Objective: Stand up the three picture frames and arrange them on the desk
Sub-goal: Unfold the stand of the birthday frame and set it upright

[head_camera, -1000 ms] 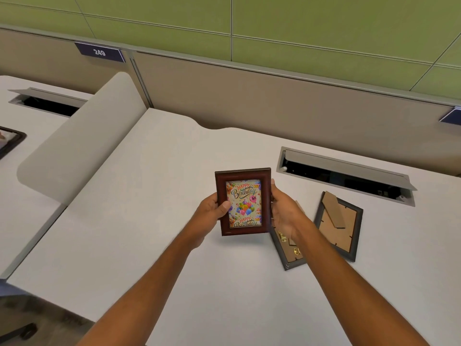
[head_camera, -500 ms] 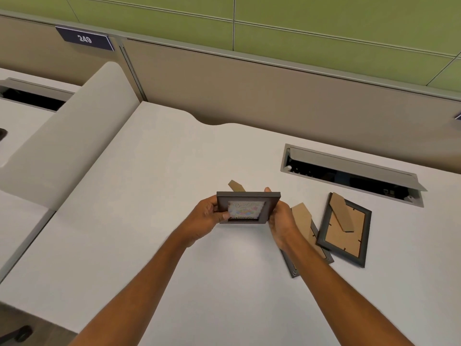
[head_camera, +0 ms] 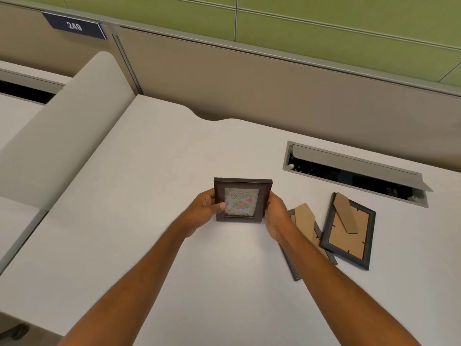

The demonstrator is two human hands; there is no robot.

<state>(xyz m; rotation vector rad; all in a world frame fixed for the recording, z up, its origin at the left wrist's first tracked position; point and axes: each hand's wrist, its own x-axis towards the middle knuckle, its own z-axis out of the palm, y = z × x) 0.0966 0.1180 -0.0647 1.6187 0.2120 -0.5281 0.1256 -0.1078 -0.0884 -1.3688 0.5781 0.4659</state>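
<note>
A dark brown picture frame (head_camera: 241, 200) with a "Happy Birthday" balloon card faces me near the middle of the white desk (head_camera: 149, 196). My left hand (head_camera: 205, 208) grips its left edge and my right hand (head_camera: 275, 216) grips its right edge. Its lower edge is at or just above the desk top; I cannot tell which. Two more frames lie face down to the right. One grey frame (head_camera: 308, 236) is partly hidden under my right wrist. The other dark frame (head_camera: 348, 232) shows its cardboard back and raised stand flap.
An open cable tray (head_camera: 356, 171) is cut into the desk behind the lying frames. A beige partition wall (head_camera: 249, 91) runs along the back. A curved divider panel (head_camera: 64, 126) borders the desk on the left.
The held frame was tipped back with its top edge toward me half a second ago; it now stands steeper, its picture facing me again, and sits lower and farther out than a second ago.
</note>
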